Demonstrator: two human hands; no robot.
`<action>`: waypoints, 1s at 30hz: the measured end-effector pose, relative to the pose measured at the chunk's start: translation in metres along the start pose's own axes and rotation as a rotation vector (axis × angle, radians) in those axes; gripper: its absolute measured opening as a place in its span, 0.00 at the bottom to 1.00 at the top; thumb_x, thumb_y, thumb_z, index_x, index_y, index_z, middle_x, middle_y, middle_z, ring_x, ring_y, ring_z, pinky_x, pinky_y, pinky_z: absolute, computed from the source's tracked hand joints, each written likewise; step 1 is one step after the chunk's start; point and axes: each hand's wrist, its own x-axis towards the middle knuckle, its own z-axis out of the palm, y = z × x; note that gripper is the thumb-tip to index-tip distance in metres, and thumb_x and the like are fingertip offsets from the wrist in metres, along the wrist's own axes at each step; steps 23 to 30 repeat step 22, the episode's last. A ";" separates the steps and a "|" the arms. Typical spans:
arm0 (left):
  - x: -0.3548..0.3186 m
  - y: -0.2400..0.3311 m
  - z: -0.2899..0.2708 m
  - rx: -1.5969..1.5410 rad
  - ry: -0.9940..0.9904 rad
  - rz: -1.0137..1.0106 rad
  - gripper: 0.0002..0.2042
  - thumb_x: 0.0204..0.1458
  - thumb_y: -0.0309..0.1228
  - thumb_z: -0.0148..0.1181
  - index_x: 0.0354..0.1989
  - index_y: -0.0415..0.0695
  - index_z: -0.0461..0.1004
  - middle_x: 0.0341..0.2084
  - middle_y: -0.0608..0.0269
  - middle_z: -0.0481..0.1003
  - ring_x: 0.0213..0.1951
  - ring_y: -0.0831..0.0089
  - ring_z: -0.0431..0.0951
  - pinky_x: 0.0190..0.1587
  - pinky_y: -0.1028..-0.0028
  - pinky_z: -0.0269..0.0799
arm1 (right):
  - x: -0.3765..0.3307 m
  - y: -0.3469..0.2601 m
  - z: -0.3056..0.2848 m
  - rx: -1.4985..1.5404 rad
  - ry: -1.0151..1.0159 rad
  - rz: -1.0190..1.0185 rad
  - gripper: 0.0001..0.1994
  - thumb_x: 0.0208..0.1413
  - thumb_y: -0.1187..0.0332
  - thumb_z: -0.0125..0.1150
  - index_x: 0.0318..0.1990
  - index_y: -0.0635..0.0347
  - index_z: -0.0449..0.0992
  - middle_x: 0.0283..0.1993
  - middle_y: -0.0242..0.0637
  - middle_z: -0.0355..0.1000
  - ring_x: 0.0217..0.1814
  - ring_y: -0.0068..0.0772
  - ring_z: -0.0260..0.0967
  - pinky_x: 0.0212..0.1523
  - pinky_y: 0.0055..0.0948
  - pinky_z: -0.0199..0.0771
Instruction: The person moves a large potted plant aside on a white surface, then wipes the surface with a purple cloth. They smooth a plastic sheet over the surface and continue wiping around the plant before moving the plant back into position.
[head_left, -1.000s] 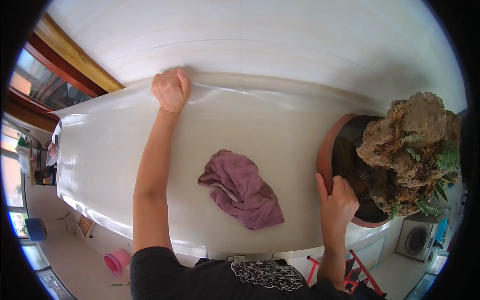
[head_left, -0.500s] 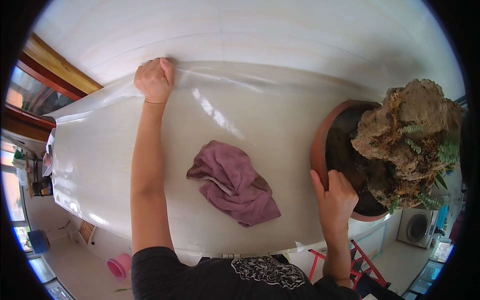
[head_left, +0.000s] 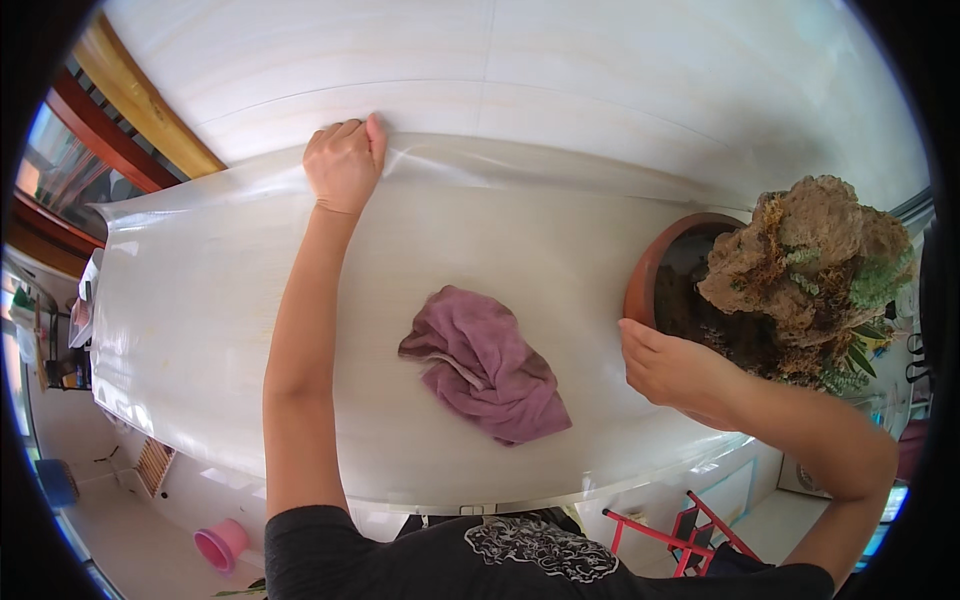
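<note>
My left hand [head_left: 343, 165] is closed in a fist at the back edge of the table, beside the wall. It grips the raised edge of the clear plastic sheet [head_left: 190, 290], and creases run out from it; the fingertips are hidden. At the right, my right hand [head_left: 675, 370] has its fingers pressed together against the near left side of a reddish-brown basin [head_left: 648, 270]. My thumb is out of sight there. A rough rock [head_left: 810, 250] with small green plants rises out of the dark basin. Between my arms lies a crumpled purple cloth [head_left: 485, 365], touched by neither hand.
A pale wall [head_left: 420, 45] borders the table's back. Wooden furniture [head_left: 140, 90] stands at the far left. Below the table, a pink bucket [head_left: 222, 545] sits on the left and a red-framed folding stool [head_left: 690, 540] on the right.
My right hand has turned, its elbow swinging outward, and the fingers now lie along the basin's outer side rather than over its rim. My left hand stays closed at the sheet's back edge.
</note>
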 end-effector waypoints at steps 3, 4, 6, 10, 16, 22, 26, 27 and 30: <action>0.012 0.015 -0.010 -0.023 -0.214 -0.123 0.21 0.56 0.31 0.53 0.09 0.44 0.65 0.09 0.63 0.64 0.15 0.63 0.65 0.20 0.68 0.61 | 0.010 0.002 0.010 0.017 -0.022 -0.134 0.11 0.47 0.67 0.58 0.38 0.58 0.78 0.45 0.36 0.73 0.50 0.35 0.67 0.53 0.36 0.65; 0.017 0.020 -0.020 -0.002 -0.340 -0.185 0.20 0.55 0.32 0.53 0.09 0.44 0.65 0.09 0.63 0.64 0.15 0.62 0.65 0.21 0.68 0.61 | 0.013 0.004 0.015 0.028 -0.012 -0.178 0.10 0.47 0.67 0.58 0.36 0.57 0.78 0.43 0.35 0.74 0.48 0.35 0.68 0.51 0.35 0.66; 0.016 0.031 -0.023 -0.016 -0.381 -0.204 0.19 0.54 0.32 0.53 0.09 0.44 0.65 0.09 0.63 0.64 0.16 0.62 0.65 0.22 0.69 0.62 | 0.019 0.011 0.026 0.034 0.031 -0.234 0.08 0.46 0.67 0.58 0.33 0.56 0.80 0.40 0.33 0.75 0.44 0.34 0.70 0.48 0.34 0.67; 0.008 0.039 -0.009 -0.061 -0.139 -0.108 0.17 0.51 0.31 0.53 0.09 0.45 0.64 0.10 0.64 0.64 0.16 0.65 0.65 0.24 0.70 0.61 | 0.024 0.008 0.044 0.034 0.153 -0.249 0.03 0.41 0.68 0.60 0.22 0.52 0.79 0.25 0.27 0.73 0.33 0.32 0.70 0.38 0.28 0.64; 0.003 0.023 0.013 -0.064 0.093 0.036 0.16 0.51 0.27 0.52 0.10 0.47 0.64 0.11 0.69 0.65 0.17 0.70 0.65 0.22 0.71 0.59 | 0.022 0.011 0.045 0.044 0.160 -0.277 0.03 0.37 0.68 0.60 0.17 0.50 0.78 0.19 0.25 0.72 0.28 0.30 0.68 0.34 0.26 0.62; 0.000 0.017 0.023 -0.036 0.128 0.093 0.16 0.49 0.29 0.56 0.09 0.50 0.64 0.11 0.70 0.64 0.17 0.71 0.65 0.21 0.72 0.59 | 0.022 0.009 0.049 0.068 0.157 -0.259 0.02 0.36 0.68 0.61 0.18 0.50 0.79 0.20 0.26 0.73 0.27 0.30 0.68 0.34 0.25 0.62; 0.000 0.017 0.023 -0.036 0.128 0.093 0.16 0.49 0.29 0.56 0.09 0.50 0.64 0.11 0.70 0.64 0.17 0.71 0.65 0.21 0.72 0.59 | 0.022 0.009 0.049 0.068 0.157 -0.259 0.02 0.36 0.68 0.61 0.18 0.50 0.79 0.20 0.26 0.73 0.27 0.30 0.68 0.34 0.25 0.62; 0.000 0.017 0.023 -0.036 0.128 0.093 0.16 0.49 0.29 0.56 0.09 0.50 0.64 0.11 0.70 0.64 0.17 0.71 0.65 0.21 0.72 0.59 | 0.022 0.009 0.049 0.068 0.157 -0.259 0.02 0.36 0.68 0.61 0.18 0.50 0.79 0.20 0.26 0.73 0.27 0.30 0.68 0.34 0.25 0.62; 0.000 0.017 0.023 -0.036 0.128 0.093 0.16 0.49 0.29 0.56 0.09 0.50 0.64 0.11 0.70 0.64 0.17 0.71 0.65 0.21 0.72 0.59 | 0.022 0.009 0.049 0.068 0.157 -0.259 0.02 0.36 0.68 0.61 0.18 0.50 0.79 0.20 0.26 0.73 0.27 0.30 0.68 0.34 0.25 0.62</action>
